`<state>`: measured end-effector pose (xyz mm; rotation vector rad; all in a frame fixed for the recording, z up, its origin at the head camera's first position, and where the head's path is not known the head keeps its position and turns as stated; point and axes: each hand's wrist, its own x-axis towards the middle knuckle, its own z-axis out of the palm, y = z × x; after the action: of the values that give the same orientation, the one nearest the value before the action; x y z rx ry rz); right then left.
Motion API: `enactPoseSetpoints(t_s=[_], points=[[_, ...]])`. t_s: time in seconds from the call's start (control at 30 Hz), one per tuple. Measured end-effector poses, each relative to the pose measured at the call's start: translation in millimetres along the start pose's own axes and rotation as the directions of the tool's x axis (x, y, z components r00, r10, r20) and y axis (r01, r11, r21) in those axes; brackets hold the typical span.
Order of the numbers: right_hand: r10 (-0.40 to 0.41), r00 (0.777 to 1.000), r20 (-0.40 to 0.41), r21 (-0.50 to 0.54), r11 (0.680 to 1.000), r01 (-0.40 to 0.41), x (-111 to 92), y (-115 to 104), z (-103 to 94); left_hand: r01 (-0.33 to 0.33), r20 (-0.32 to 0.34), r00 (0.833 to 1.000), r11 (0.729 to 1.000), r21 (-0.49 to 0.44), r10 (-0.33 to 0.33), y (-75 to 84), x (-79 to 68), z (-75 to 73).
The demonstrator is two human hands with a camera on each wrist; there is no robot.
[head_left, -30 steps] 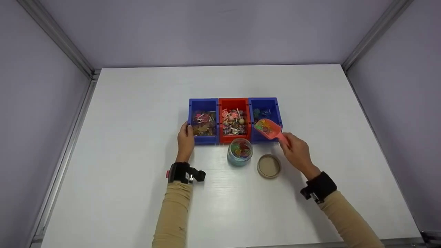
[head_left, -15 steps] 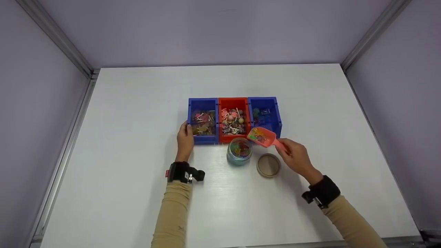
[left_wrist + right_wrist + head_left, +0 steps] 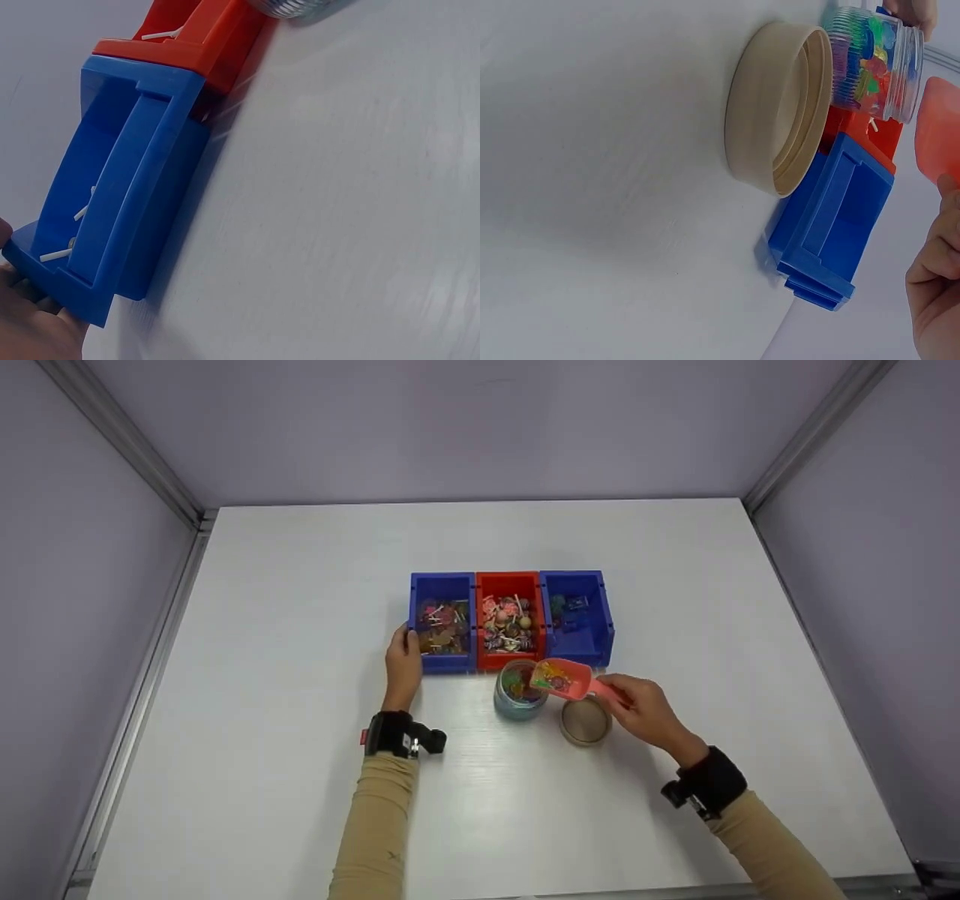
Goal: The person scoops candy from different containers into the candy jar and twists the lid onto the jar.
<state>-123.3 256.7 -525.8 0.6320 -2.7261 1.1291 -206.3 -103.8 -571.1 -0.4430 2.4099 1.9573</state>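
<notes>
While a white table (image 3: 247,697) spreads beneath everything, three bins stand side by side across its middle: a left blue bin (image 3: 448,664), a red bin (image 3: 506,661) and a right blue bin (image 3: 587,642). The left hand (image 3: 403,673) grips the left blue bin's outer side, its thumb at the rim and its fingers underneath the edge. The right hand (image 3: 646,712) has its fingers curled round the handle of a pink scoop. A clear, ribbed jar (image 3: 513,711), with colourful pieces inside, stands upright in front of the red bin. The pink scoop (image 3: 576,682) is held with its front end over the right part of the jar's mouth; whether it touches the rim I cannot tell. A round beige lid (image 3: 586,725) lies hollow side up just right of the jar. Lollipops (image 3: 510,624) fill the red bin's lower part, and small colourful candies (image 3: 553,676) sit in the scoop.
</notes>
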Motion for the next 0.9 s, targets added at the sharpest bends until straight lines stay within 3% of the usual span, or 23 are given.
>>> enactPoseSetpoints(t_s=[0.17,0.4,0.63,0.9], points=[[-0.046,0.999,0.028,0.005,0.999,0.046,1,1,-0.3,-0.006,-0.005,1.0,1.0,-0.003,0.006,-0.1,0.1,-0.6],[-0.058,0.994,0.096,-0.072,0.995,0.066,4,-1,-8.0,-0.006,-0.009,1.0,1.0,0.004,0.006,0.2,0.2,0.5],[-0.027,0.979,0.201,-0.165,0.984,0.061,13,-9,-19.9,-0.019,-0.017,1.0,1.0,-0.002,0.019,0.1,0.3,0.8],[0.072,0.951,0.3,-0.221,0.975,-0.004,24,-19,-30.9,-0.023,-0.021,0.999,1.0,0.014,0.024,0.5,0.2,1.5]])
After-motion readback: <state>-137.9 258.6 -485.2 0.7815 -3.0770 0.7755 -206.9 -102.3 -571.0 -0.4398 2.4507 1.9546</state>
